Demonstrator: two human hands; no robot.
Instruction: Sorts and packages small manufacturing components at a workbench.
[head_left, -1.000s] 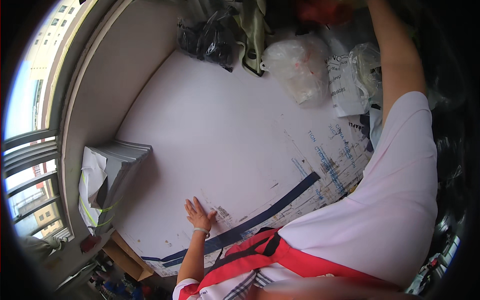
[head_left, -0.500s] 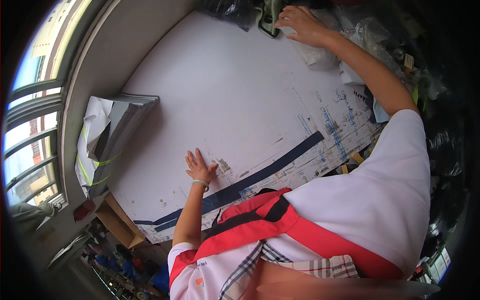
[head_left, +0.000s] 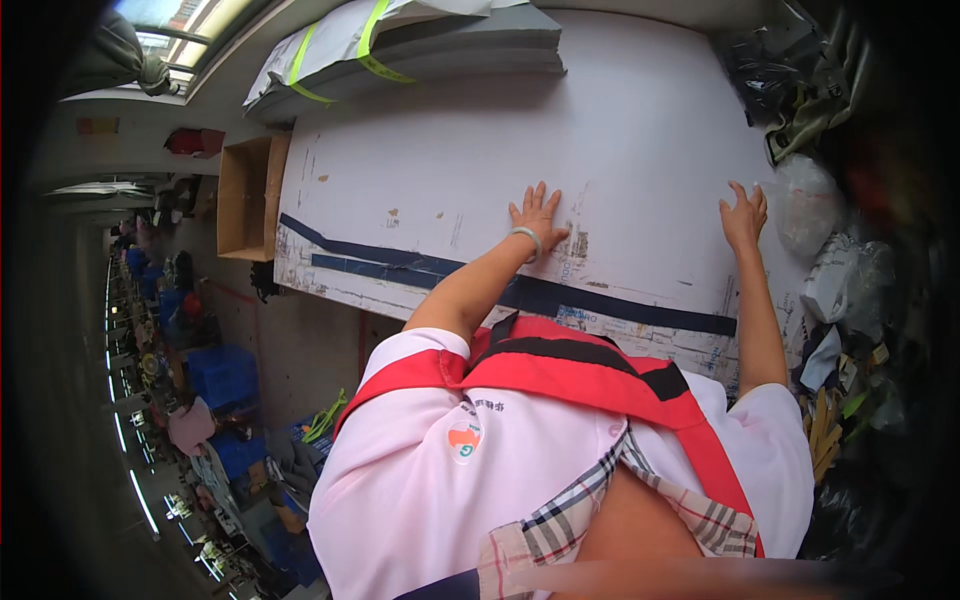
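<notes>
My left hand (head_left: 537, 214) lies flat on the white table top (head_left: 620, 130), fingers spread, a pale bangle on its wrist. My right hand (head_left: 743, 215) also rests flat on the table, near its right edge, fingers apart, beside a clear plastic bag (head_left: 803, 205). Neither hand holds anything. A dark blue tape strip (head_left: 600, 302) runs along the table's near edge, below both hands. My pink shirt with red straps fills the lower middle of the view.
A grey wrapped bundle with yellow-green straps (head_left: 400, 45) lies at the table's far left. An open cardboard box (head_left: 250, 195) stands left of the table. Bags and dark cloth (head_left: 800, 100) pile up at right. Blue crates (head_left: 215, 375) stand on the floor.
My right hand has come back from the bags at the far end and now lies flat on the table. The view has swung round; my left hand stays flat on the table.
</notes>
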